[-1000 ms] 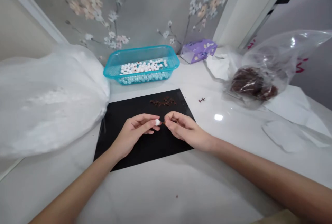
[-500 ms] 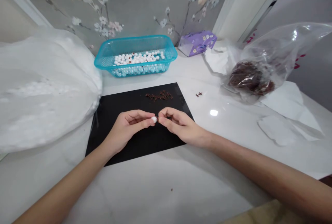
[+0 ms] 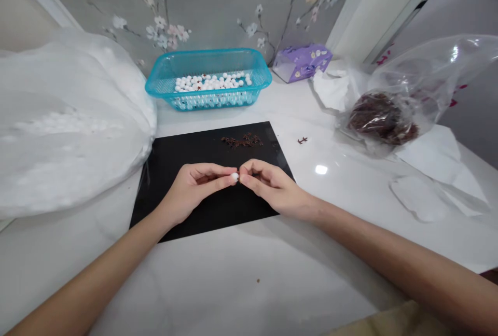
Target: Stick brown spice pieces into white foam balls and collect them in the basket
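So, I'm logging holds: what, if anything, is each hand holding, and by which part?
Left hand: a ball, by its left side. Right hand: seemingly a brown bit; the gripped part is hidden.

legible text: none. purple packet (image 3: 303, 61), beyond the right hand (image 3: 274, 185) and slightly to its right: dark printed mark (image 3: 309, 69), too small to read. grey panel (image 3: 470, 14), far to the right of and beyond the same hand: pink-red strokes (image 3: 383, 57), showing on both sides of the clear bag (image 3: 422, 84); no letter or numeral identifiable.
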The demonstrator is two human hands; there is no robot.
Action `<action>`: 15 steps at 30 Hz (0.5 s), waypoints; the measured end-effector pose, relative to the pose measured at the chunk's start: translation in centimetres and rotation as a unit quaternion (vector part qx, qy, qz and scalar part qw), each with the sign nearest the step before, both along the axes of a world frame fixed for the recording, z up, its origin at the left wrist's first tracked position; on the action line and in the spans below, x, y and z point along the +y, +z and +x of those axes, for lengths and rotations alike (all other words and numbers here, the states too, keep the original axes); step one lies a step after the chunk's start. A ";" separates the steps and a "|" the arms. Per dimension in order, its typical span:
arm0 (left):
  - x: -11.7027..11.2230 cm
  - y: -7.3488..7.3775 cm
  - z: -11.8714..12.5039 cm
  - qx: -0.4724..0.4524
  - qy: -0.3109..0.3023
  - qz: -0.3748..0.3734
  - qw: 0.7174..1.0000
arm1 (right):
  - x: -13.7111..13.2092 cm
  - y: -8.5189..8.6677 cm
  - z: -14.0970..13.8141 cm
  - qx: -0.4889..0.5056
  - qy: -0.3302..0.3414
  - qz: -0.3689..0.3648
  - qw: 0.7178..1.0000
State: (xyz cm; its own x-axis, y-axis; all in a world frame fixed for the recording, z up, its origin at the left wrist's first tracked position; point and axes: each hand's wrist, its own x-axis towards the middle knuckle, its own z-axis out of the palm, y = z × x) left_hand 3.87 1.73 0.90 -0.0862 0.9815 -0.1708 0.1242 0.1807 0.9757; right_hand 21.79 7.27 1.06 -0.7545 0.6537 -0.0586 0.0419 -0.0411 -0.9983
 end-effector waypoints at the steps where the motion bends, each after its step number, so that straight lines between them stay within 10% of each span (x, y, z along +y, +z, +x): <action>1: 0.0 0.0 0.0 -0.002 0.000 0.001 1.000 | 0.0 0.0 0.0 -0.004 -0.002 0.003 1.000; 15: -0.1 -0.1 -0.2 -0.009 -0.014 -0.010 1.000 | -0.3 -0.6 -0.1 -0.018 -0.035 0.010 0.999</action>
State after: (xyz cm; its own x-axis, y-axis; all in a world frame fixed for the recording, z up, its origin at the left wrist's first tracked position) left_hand 3.65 1.67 0.80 -0.0561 0.9799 -0.1915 0.1116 0.1968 0.9741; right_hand 21.68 6.93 0.48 -0.7043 0.7063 -0.0711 0.0748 -0.0258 -0.9969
